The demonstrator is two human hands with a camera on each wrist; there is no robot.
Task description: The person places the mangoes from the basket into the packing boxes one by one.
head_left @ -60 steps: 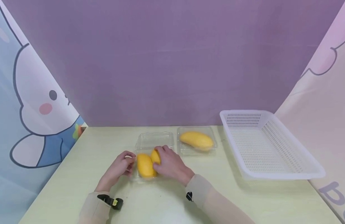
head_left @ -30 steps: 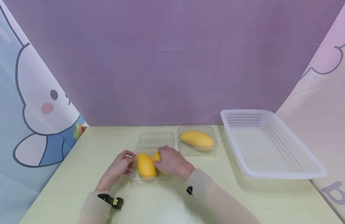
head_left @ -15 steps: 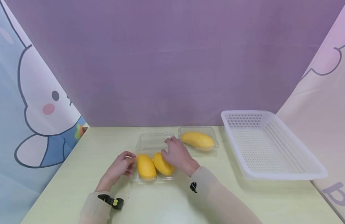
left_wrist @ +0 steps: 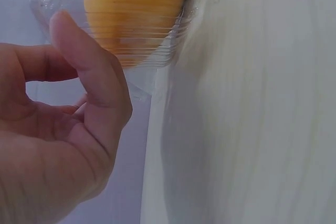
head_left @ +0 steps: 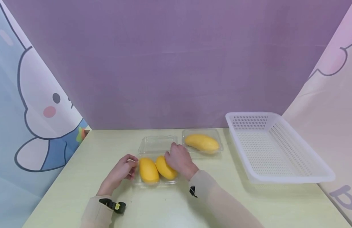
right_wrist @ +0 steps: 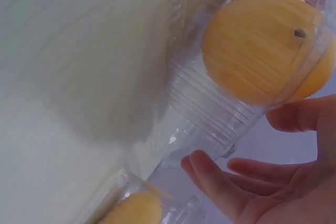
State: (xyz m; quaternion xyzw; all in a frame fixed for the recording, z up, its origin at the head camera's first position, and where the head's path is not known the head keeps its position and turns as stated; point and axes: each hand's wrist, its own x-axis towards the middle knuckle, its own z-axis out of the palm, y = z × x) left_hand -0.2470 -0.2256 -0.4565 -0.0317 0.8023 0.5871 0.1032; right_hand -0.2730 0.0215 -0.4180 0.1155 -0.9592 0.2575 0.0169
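Note:
Two yellow mangoes, the left mango (head_left: pixel 148 170) and the right mango (head_left: pixel 166 167), lie side by side in the base of a clear plastic clamshell box (head_left: pixel 171 182). Its lid (head_left: pixel 159 144) is folded back behind them. My left hand (head_left: pixel 121 171) is at the box's left edge with loosely bent fingers; in the left wrist view a fingertip (left_wrist: pixel 62 22) touches the rim. My right hand (head_left: pixel 180 160) is at the right side, thumb close against the rim by the right mango (right_wrist: pixel 257 51). Its other fingers are extended and hold nothing; whether the thumb touches is unclear.
Behind and to the right stands another clear box (head_left: pixel 218 136) containing one long yellow mango (head_left: pixel 201 142). A white perforated basket (head_left: pixel 303 145) occupies the table's right side. A purple backdrop (head_left: pixel 176 63) rises along the back of the pale table (head_left: pixel 147 209).
My right hand has let go of the right mango, which now lies slanted in the box beside the other, and moved slightly right. My left hand has stayed at the left edge.

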